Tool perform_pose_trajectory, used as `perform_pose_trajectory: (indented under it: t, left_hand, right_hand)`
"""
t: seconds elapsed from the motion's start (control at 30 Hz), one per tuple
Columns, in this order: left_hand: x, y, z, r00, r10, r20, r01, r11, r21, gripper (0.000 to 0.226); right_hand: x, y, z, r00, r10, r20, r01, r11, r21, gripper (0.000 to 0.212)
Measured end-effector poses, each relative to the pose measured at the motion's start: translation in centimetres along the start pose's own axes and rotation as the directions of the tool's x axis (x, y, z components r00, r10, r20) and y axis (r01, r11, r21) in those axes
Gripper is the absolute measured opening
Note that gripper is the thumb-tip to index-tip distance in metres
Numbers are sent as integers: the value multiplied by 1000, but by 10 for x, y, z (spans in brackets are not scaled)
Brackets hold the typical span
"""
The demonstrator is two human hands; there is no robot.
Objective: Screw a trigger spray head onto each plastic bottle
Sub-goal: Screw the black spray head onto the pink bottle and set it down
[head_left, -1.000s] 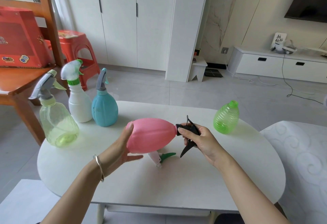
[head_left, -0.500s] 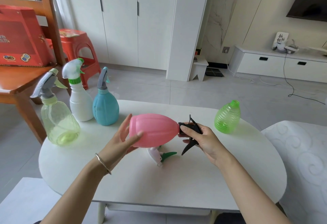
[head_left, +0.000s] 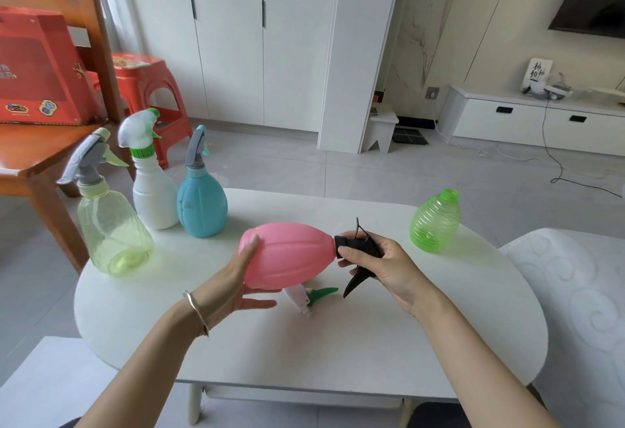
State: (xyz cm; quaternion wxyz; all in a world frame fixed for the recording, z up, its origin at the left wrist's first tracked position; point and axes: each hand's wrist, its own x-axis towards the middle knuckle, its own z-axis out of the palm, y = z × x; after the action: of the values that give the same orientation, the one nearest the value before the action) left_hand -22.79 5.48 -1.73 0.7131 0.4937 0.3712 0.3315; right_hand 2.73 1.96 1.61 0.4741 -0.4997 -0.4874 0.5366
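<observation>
A pink bottle (head_left: 287, 253) lies on its side above the white table (head_left: 304, 349), neck pointing right. My left hand (head_left: 241, 278) cups its base from below. My right hand (head_left: 382, 263) grips the black trigger spray head (head_left: 358, 245) sitting at the bottle's neck. A loose white and green spray head (head_left: 309, 297) lies on the table under the bottle. A green ribbed bottle (head_left: 434, 223) with no head stands at the right. Three bottles with heads on stand at the left: a clear yellow-green one (head_left: 113, 229), a white one (head_left: 152, 190) and a blue one (head_left: 202, 206).
A wooden table (head_left: 30, 160) with a red box (head_left: 33, 69) stands at the far left, a red stool (head_left: 145, 89) behind it. A white patterned seat (head_left: 575, 292) is at the right. White cabinets line the back wall.
The pink bottle has turned in my hands. My left hand shifted its hold on the base and my right hand re-gripped the black head at the neck.
</observation>
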Motion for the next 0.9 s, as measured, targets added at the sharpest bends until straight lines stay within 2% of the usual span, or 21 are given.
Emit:
perform_pose_trajectory:
  t: [0.13, 0.2, 0.3, 0.43, 0.5, 0.67, 0.83, 0.9]
  left_hand:
    - [1, 2, -3, 991, 129, -34, -129, 992, 18, 83]
    - [1, 3, -5, 996, 80, -24, -80, 997, 0, 86]
    - [2, -1, -3, 998, -58, -39, 52, 990, -129, 80]
    - [4, -4, 1, 989, -68, -134, 45, 985, -165, 87]
    - [4, -4, 2, 986, -22, -167, -7, 985, -172, 87]
    - [-3, 2, 6, 958, 137, -252, -156, 986, -59, 93]
    - [-10, 9, 10, 918, 225, -327, -228, 973, 30, 109]
    - [-12, 12, 9, 911, 241, -334, -240, 970, 44, 105]
  right_hand:
    - [-2, -5, 0, 999, 11, -30, -11, 1000, 22, 18]
    - [-1, -5, -1, 999, 3, -41, -3, 1000, 8, 14]
    - [-2, -2, 4, 1000, -18, 15, 19, 999, -45, 16]
    - [-3, 3, 13, 999, -33, -14, 31, 994, -106, 17]
    - [-4, 5, 15, 999, -31, -37, 28, 996, -90, 15]
    - [-4, 1, 20, 997, -18, -71, 16, 1000, -22, 8]
    - [-3, -8, 23, 998, -16, -61, 17, 1000, 16, 11]
    - [-3, -10, 25, 998, -33, -61, 35, 999, 20, 9]
